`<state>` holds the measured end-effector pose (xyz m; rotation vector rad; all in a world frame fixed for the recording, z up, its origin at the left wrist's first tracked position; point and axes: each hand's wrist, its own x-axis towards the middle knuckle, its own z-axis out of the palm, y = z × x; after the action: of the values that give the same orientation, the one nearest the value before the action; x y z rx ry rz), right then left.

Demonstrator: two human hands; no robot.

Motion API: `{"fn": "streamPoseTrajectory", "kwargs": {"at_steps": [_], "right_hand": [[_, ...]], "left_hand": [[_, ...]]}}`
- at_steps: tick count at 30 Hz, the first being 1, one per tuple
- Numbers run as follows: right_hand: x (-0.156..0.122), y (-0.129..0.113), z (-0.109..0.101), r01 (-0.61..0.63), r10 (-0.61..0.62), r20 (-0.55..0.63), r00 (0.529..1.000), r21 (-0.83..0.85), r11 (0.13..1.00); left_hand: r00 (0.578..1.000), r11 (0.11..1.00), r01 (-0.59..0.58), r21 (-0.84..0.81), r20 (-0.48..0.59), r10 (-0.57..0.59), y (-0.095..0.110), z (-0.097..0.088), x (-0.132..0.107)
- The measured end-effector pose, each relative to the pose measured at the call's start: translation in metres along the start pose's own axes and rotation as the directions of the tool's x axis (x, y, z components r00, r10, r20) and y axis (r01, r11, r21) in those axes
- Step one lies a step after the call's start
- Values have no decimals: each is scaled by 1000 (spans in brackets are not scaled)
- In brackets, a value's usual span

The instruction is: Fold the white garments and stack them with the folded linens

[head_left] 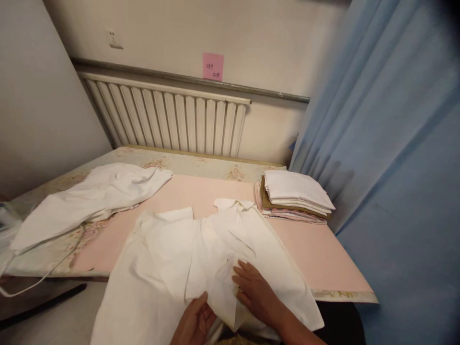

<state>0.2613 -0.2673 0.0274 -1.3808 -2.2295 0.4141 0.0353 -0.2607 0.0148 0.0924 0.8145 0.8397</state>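
Note:
A white garment (161, 258), perhaps a coat, is spread over the near side of the table and hangs down past its front edge. My left hand (196, 318) is at its near middle, thumb and curled fingers closed on the cloth's edge. To the right, my right hand (255, 290) rests on the garment with its fingers stretched out, near a loose flap of fabric. Part of the cloth under both hands is hidden.
Another white garment (97, 191) lies crumpled at the left. A folded stack of cloths (298, 191) sits at the back right on the pink cover (309, 249). A blue curtain (395, 143) hangs on the right; a radiator (168, 115) lines the wall. A white cord (43, 278) trails at left.

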Motion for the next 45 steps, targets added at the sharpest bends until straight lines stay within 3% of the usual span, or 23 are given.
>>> {"fn": "streamPoseTrajectory", "kwargs": {"at_steps": [2,3,4,7,9,10,12,14,19,23,27,31,35,45], "right_hand": [[-4,5,-8,-113,122,-97,988,101,989],[-4,10,-11,-200,224,-169,960,149,968],[-4,15,-13,-300,344,-239,908,202,932],[1,33,-19,-541,662,-321,677,392,744],[6,41,-22,-581,784,-251,568,553,597],[9,42,-23,-567,822,-185,539,642,516],[14,42,-25,-512,859,-44,509,787,344],[17,37,-25,-487,870,52,491,844,224],[17,23,-18,-486,789,197,582,862,143],[15,13,-17,-389,722,251,645,921,27],[16,1,-25,-318,613,305,729,944,-91],[25,-9,-38,-295,552,318,771,946,-132],[32,-16,-49,-289,538,303,787,951,-113],[28,-15,-45,-281,557,313,769,949,-146]], "left_hand": [[1000,1000,4,-14,-27,-5,3,-7,0],[998,1000,-3,-20,-61,2,5,-11,0],[995,999,-18,-26,-97,16,7,-14,0],[982,996,-88,-26,-168,82,11,-23,0],[976,993,-117,-11,-186,113,14,-25,-2],[973,992,-124,-2,-195,121,15,-25,-3],[969,991,-136,13,-206,136,17,-24,-5],[967,989,-147,25,-209,149,19,-22,-6],[964,984,-172,52,-196,179,23,-22,-7],[952,979,-186,78,-234,199,28,-21,-7],[944,975,-202,95,-245,220,41,-8,-14],[938,966,-238,100,-233,256,59,10,-23],[927,960,-259,106,-253,277,67,17,-27],[919,951,-287,119,-246,308,60,0,-24]]}}
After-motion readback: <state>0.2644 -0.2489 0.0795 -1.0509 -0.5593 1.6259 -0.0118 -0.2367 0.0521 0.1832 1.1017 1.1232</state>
